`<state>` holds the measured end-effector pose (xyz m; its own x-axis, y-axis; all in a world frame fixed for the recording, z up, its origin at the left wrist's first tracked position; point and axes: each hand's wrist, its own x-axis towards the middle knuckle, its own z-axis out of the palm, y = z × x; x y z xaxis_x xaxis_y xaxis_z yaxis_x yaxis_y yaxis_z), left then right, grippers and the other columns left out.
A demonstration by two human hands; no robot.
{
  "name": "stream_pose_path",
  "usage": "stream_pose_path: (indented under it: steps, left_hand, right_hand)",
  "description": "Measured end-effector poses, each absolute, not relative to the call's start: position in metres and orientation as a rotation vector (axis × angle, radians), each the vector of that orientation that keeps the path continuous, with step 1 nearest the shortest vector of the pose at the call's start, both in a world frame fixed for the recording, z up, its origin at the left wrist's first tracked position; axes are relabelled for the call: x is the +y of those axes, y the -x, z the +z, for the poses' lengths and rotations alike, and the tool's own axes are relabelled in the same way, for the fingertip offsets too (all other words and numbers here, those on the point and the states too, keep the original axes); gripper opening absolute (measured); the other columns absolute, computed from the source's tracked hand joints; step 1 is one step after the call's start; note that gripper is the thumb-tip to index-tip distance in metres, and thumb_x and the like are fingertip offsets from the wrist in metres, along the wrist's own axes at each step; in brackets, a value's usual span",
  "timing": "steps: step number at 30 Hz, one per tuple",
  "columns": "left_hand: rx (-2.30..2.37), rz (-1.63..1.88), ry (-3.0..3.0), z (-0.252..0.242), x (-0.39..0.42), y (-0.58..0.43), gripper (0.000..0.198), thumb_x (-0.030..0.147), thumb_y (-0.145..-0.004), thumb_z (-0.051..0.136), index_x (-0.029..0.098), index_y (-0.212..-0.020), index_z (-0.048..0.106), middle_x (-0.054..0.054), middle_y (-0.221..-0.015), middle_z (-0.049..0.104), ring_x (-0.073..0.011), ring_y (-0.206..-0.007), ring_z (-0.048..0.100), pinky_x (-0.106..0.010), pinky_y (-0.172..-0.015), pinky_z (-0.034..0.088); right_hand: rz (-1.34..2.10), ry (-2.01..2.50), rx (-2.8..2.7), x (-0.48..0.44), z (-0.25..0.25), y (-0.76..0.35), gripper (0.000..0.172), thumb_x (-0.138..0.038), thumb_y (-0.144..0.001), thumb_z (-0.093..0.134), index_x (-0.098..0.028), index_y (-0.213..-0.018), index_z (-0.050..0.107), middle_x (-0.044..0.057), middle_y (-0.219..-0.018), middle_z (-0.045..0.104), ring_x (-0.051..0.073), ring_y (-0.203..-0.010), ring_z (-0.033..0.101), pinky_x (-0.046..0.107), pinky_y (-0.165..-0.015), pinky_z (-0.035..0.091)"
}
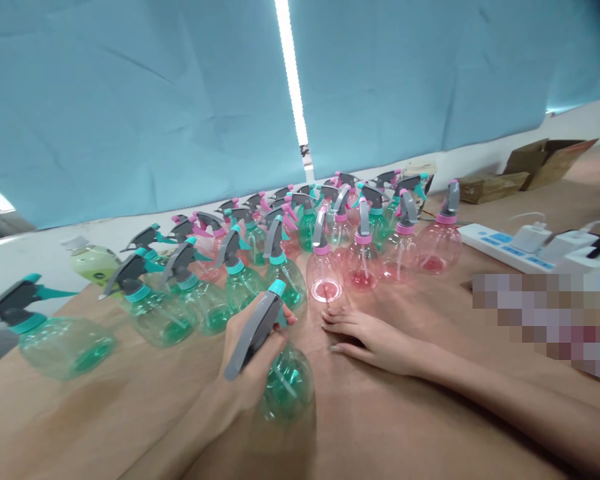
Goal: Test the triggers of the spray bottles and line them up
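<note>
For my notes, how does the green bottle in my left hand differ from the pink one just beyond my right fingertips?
Colour: the green bottle has teal trim; the pink bottle has pink trim. State: the green bottle is in your left hand; the pink bottle stands unheld. Both are see-through with grey spray heads.

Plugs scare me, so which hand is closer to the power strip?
The right hand. It rests on the table, left of the power strip and nearer the camera. The left hand, gripping a green spray bottle, is farther left.
</note>
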<state>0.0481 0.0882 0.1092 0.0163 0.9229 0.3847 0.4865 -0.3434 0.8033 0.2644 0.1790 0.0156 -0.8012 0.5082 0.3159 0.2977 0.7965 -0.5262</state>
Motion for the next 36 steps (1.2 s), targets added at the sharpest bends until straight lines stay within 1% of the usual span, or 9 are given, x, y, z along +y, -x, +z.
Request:
stream_pose_path:
  steps: [6, 10, 11, 13, 16, 20, 25, 30, 36]
  left_hand:
    - [1.512, 1.215, -1.901, 0.1152, 0.0862, -0.0526, 0.034, 0.02, -0.077, 0.051, 0.025, -0.109, 0.063, 0.001, -0.075, 0.063, -0.0168, -0.059, 0.056, -0.029, -0.058, 0.044]
    - [1.499, 1.246, -1.883, 0.1119, 0.0855, -0.0529, 0.035, 0.023, -0.081, 0.052, 0.024, -0.114, 0.063, -0.002, -0.089, 0.067, -0.0205, -0.082, 0.065, -0.03, -0.072, 0.05]
    - [1.499, 1.245, -1.868, 0.1104, 0.0855, -0.0523, 0.035, 0.024, -0.082, 0.052, 0.024, -0.116, 0.062, -0.002, -0.091, 0.067, -0.0207, -0.084, 0.066, -0.03, -0.072, 0.05]
    - [1.505, 1.232, -1.845, 0.1078, 0.0858, -0.0509, 0.035, 0.027, -0.085, 0.051, 0.024, -0.119, 0.061, -0.001, -0.082, 0.066, -0.0201, -0.077, 0.065, -0.029, -0.064, 0.048]
    - [1.517, 1.216, -1.852, 0.1061, 0.0857, -0.0499, 0.036, 0.029, -0.086, 0.051, 0.024, -0.121, 0.06, 0.001, -0.067, 0.06, -0.0195, -0.068, 0.063, -0.027, -0.056, 0.043]
    - [1.528, 1.223, -1.853, 0.1081, 0.0844, -0.0515, 0.034, 0.031, -0.087, 0.052, 0.024, -0.12, 0.061, 0.002, -0.062, 0.057, -0.021, -0.072, 0.063, -0.027, -0.055, 0.041]
    - [1.536, 1.227, -1.856, 0.1075, 0.0841, -0.0514, 0.033, 0.032, -0.088, 0.052, 0.025, -0.118, 0.061, 0.002, -0.061, 0.055, -0.0216, -0.075, 0.063, -0.027, -0.055, 0.04]
    - [1.522, 1.228, -1.853, 0.1069, 0.085, -0.0502, 0.033, 0.033, -0.088, 0.052, 0.026, -0.119, 0.06, 0.002, -0.06, 0.053, -0.0224, -0.079, 0.064, -0.027, -0.057, 0.041]
    - [1.54, 1.216, -1.861, 0.11, 0.086, -0.0533, 0.032, 0.032, -0.088, 0.052, 0.026, -0.119, 0.061, 0.002, -0.062, 0.057, -0.021, -0.073, 0.063, -0.027, -0.055, 0.042]
  right_hand:
    - [0.644, 0.594, -2.526, 0.1787, 0.0157, -0.2644, 0.042, -0.038, -0.096, 0.051, -0.019, -0.134, 0.055, 0.011, -0.141, 0.053, 0.025, -0.133, 0.047, 0.046, -0.113, 0.035]
    - [0.634, 0.597, -2.546, 0.1791, 0.0158, -0.2644, 0.044, -0.038, -0.097, 0.05, -0.018, -0.135, 0.054, 0.012, -0.141, 0.053, 0.025, -0.133, 0.047, 0.045, -0.113, 0.035]
    - [0.633, 0.596, -2.548, 0.1792, 0.0157, -0.2644, 0.044, -0.039, -0.097, 0.05, -0.017, -0.135, 0.054, 0.012, -0.141, 0.053, 0.025, -0.133, 0.046, 0.045, -0.113, 0.035]
    - [0.638, 0.591, -2.544, 0.1794, 0.0154, -0.2644, 0.044, -0.039, -0.096, 0.05, -0.018, -0.135, 0.054, 0.012, -0.141, 0.053, 0.025, -0.133, 0.046, 0.046, -0.113, 0.035]
    - [0.649, 0.593, -2.532, 0.1796, 0.0147, -0.2645, 0.043, -0.039, -0.096, 0.05, -0.019, -0.135, 0.055, 0.011, -0.141, 0.053, 0.025, -0.133, 0.046, 0.047, -0.113, 0.035]
    - [0.646, 0.591, -2.534, 0.1797, 0.014, -0.2645, 0.043, -0.039, -0.096, 0.051, -0.019, -0.135, 0.054, 0.011, -0.141, 0.052, 0.025, -0.133, 0.046, 0.047, -0.113, 0.034]
    - [0.632, 0.6, -2.546, 0.1803, 0.0135, -0.2646, 0.043, -0.039, -0.097, 0.049, -0.019, -0.135, 0.054, 0.011, -0.141, 0.053, 0.025, -0.133, 0.046, 0.046, -0.113, 0.035]
    - [0.624, 0.605, -2.557, 0.1799, 0.0151, -0.2648, 0.045, -0.039, -0.097, 0.049, -0.016, -0.134, 0.055, 0.013, -0.142, 0.051, 0.025, -0.134, 0.045, 0.046, -0.113, 0.034]
    - [0.623, 0.6, -2.559, 0.1791, 0.016, -0.2651, 0.045, -0.039, -0.097, 0.05, -0.015, -0.134, 0.055, 0.013, -0.142, 0.051, 0.025, -0.135, 0.044, 0.045, -0.114, 0.034]
